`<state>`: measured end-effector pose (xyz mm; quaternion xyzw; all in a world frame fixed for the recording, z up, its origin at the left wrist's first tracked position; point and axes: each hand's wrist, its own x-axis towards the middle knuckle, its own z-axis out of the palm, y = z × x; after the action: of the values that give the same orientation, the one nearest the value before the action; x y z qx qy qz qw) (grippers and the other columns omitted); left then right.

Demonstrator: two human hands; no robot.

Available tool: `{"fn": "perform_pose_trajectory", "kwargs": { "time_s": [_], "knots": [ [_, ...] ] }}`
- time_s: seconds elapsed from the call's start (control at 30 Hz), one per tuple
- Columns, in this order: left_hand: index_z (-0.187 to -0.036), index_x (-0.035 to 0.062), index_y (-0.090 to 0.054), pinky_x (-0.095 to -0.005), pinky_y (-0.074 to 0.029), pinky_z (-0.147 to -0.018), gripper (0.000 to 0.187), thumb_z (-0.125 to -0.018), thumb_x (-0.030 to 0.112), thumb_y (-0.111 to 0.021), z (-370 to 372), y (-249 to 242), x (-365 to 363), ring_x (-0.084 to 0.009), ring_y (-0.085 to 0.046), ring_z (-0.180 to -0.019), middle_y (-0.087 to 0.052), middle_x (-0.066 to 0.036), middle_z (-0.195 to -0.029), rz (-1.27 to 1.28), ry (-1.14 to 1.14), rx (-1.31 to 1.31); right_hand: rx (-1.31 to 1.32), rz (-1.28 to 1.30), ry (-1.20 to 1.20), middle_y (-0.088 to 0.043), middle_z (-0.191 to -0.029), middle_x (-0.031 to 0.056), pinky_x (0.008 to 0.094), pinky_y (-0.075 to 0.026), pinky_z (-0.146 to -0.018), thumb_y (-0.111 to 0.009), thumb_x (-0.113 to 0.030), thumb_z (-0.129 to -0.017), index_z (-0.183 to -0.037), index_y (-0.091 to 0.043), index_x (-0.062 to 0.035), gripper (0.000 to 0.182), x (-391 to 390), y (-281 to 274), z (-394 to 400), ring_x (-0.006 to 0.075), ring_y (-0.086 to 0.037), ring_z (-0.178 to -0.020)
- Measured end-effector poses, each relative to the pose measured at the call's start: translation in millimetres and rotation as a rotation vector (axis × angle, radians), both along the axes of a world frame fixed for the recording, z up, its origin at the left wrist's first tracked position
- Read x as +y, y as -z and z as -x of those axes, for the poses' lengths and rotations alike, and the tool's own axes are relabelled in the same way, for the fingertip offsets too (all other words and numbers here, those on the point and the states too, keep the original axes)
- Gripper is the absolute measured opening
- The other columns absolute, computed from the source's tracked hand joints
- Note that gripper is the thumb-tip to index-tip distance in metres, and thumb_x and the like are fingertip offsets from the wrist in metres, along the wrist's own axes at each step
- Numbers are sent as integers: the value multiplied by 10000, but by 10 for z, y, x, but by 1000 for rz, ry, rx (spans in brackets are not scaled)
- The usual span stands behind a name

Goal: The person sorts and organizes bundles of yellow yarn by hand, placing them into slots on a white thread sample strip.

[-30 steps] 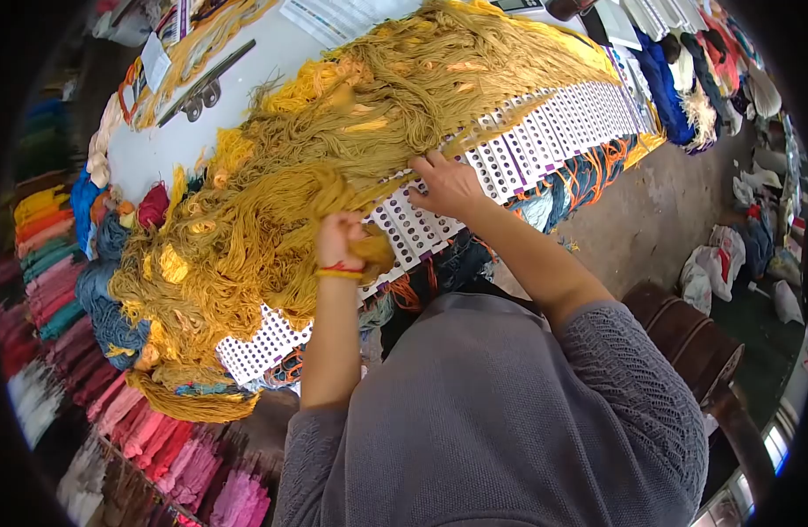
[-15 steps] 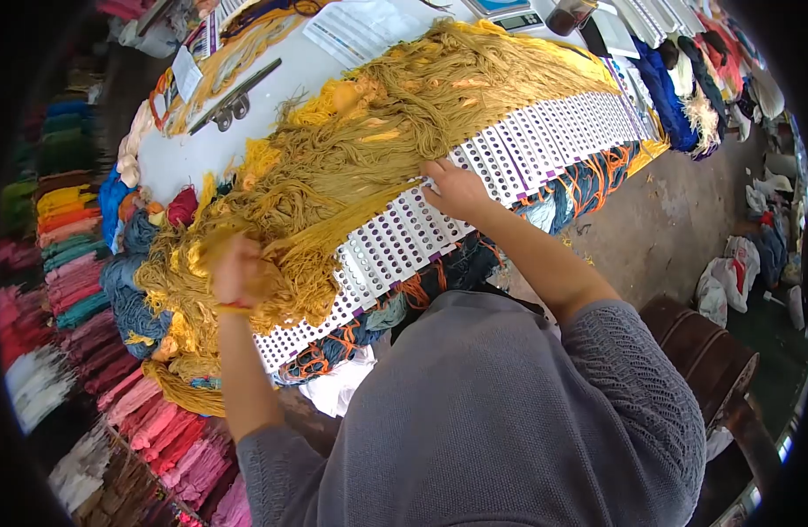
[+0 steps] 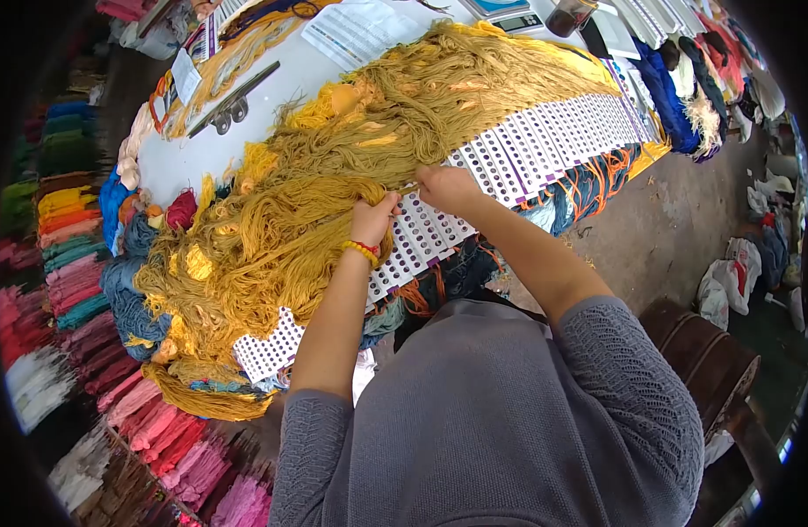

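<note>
A thick mass of mustard and olive embroidery thread covers the table's near side. My left hand, with a yellow and red bracelet at the wrist, is closed round a bundle of this thread. Just to its right, my right hand pinches the thread's end at the edge of the white punched cards; its fingertips are partly hidden. The cards lie side by side in a long row, with round holes in lines. Thread runs from their far edge. Another part of the row shows left of my left forearm.
Dark blue thread bundles with orange ties hang below the cards. A metal clip bar and a printed sheet lie on the white table. A glass of dark liquid stands at the back. Coloured hanks line the left side.
My left hand has moved right and up from the left end of the thread, bringing the bundle's end beside my right hand. The thread now covers more cards. My right hand has barely moved.
</note>
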<state>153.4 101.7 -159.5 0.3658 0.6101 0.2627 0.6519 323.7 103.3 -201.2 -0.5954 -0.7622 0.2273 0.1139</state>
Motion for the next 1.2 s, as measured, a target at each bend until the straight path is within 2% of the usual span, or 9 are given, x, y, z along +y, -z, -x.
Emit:
{"fn": "perform_pose_trajectory", "kwargs": {
  "time_s": [0.4, 0.7, 0.77, 0.87, 0.93, 0.97, 1.0, 1.07, 1.2],
  "knots": [
    [-649, 6, -579, -243, -358, -398, 250, -748, 235, -605, -327, 235, 131, -102, -456, -409, -545, -39, -526, -72, 74, 116, 165, -2, 23, -578, -753, 115, 387, -464, -561, -548, -210, -714, -815, -491, -67, 184, 0, -4, -121, 289, -582, -660],
    [-638, 0, -559, -245, -348, -386, 125, -715, 91, -522, -396, 476, 161, -115, -469, -409, -520, -48, -501, -113, 170, 229, 232, -127, 1, -557, -781, 111, 390, -463, -564, -543, -175, -711, -827, -485, -76, 163, -11, 100, -135, 284, -576, -684],
    [-693, -30, -564, -298, -395, -429, 209, -745, 171, -543, -395, 505, 190, -182, -510, -439, -533, -85, -508, -116, 250, 237, 307, -100, 68, -557, -789, 108, 387, -464, -563, -534, -167, -717, -820, -482, -75, 147, -2, 114, -156, 284, -576, -683],
    [-803, -48, -572, -378, -443, -586, 370, -760, 318, -555, -204, 584, 213, -314, -562, -573, -566, -154, -580, -485, 495, 620, 221, -107, 63, -549, -809, 95, 374, -471, -570, -532, -171, -717, -813, -483, -79, 142, -25, 121, -133, 270, -579, -694],
    [-817, -11, -611, -387, -458, -674, 395, -756, 369, -520, -49, 113, 388, -321, -595, -696, -603, -213, -741, -123, 700, 730, 157, -102, 34, -540, -836, 90, 372, -474, -572, -528, -173, -714, -817, -487, -79, 145, -27, 130, -124, 264, -580, -712],
    [-797, -12, -606, -349, -455, -549, 342, -744, 323, -558, 213, 147, 439, -253, -574, -551, -607, -153, -671, -115, 613, 601, 152, -70, 26, -534, -856, 84, 374, -476, -584, -516, -180, -717, -829, -492, -77, 154, -23, 100, -133, 265, -579, -723],
    [-728, 10, -597, -270, -395, -441, 212, -722, 221, -596, 573, 253, 525, -143, -513, -475, -571, -60, -596, 189, 361, 133, 150, -76, 30, -534, -856, 84, 374, -476, -584, -516, -180, -717, -829, -492, -77, 154, -22, 83, -137, 265, -579, -723],
    [-707, 49, -579, -216, -329, -411, 64, -712, 112, -586, 1028, -171, 690, -75, -448, -479, -500, 8, -555, 293, 154, 187, 146, -19, 49, -537, -878, 96, 393, -473, -610, -502, -187, -724, -847, -495, -72, 168, -22, 43, -103, 281, -579, -732],
    [-723, 98, -519, -197, -272, -395, 90, -786, 162, -519, 1793, -912, 995, -60, -340, -438, -407, 37, -535, 52, -382, 0, 34, 303, -19, -581, -863, 162, 425, -465, -668, -494, -202, -737, -922, -532, -41, 248, 238, -210, -59, 321, -577, -796]
  ]
}}
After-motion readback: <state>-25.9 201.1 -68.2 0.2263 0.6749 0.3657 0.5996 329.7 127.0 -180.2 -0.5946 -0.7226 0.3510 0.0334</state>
